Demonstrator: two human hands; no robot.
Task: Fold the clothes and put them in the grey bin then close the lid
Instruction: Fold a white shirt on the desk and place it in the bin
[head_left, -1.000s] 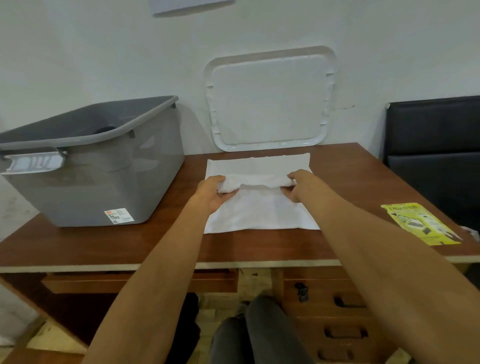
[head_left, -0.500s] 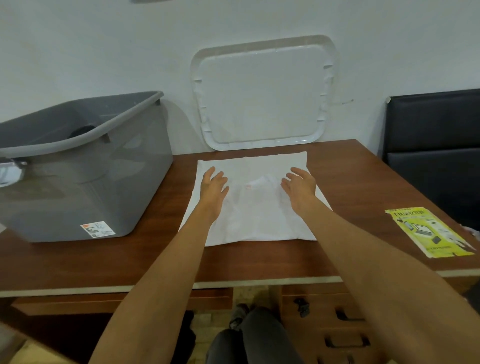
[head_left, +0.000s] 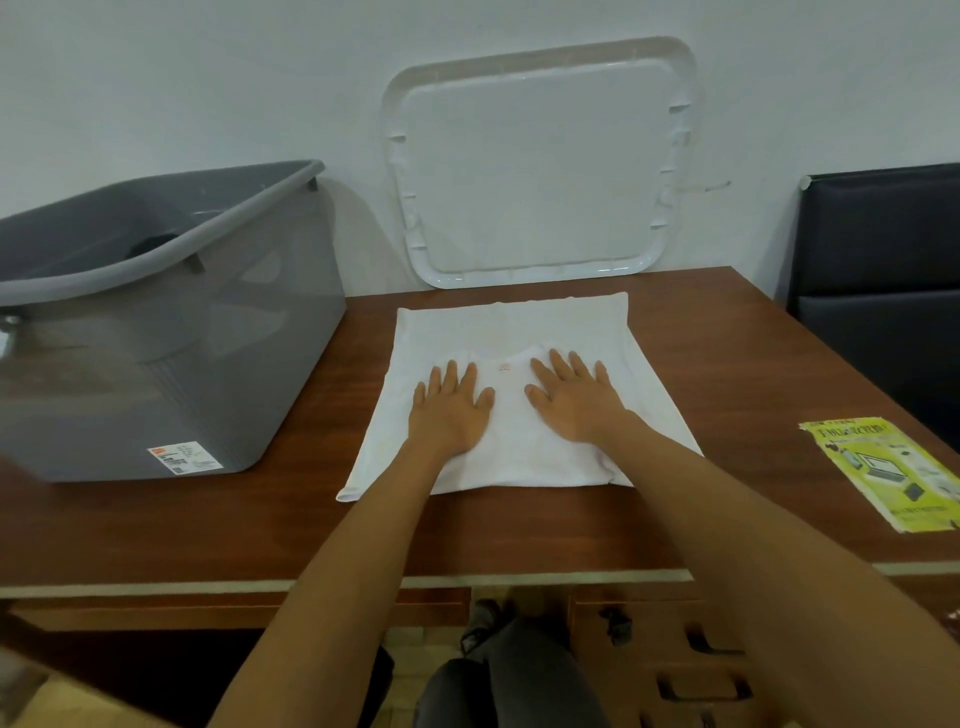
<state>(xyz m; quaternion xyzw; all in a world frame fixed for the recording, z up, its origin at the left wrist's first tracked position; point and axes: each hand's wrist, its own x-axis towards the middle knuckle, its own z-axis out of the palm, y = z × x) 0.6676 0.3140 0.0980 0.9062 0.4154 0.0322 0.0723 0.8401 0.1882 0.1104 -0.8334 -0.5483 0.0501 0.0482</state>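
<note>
My left hand (head_left: 451, 410) and right hand (head_left: 570, 401), grip spread, palms flat on folded white cotton garment (head_left: 511, 395), pressing crease on brown wooden tabletop (head_left: 727, 364); open grey plastic bin (head_left: 156, 332) beside.

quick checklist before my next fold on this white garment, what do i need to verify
1. White garment flat on the table: ok.
2. Left hand and right hand pressing flat on it, fingers straight: ok.
3. Folding finished: not ok; it is spread wide and probably needs more folds.
4. Grey bin open beside the garment: ok.
5. Room inside the bin: cannot tell; a dark thing shows inside, the rest is mostly hidden.
6. Lid off the bin, leaning on the wall: ok.
</note>
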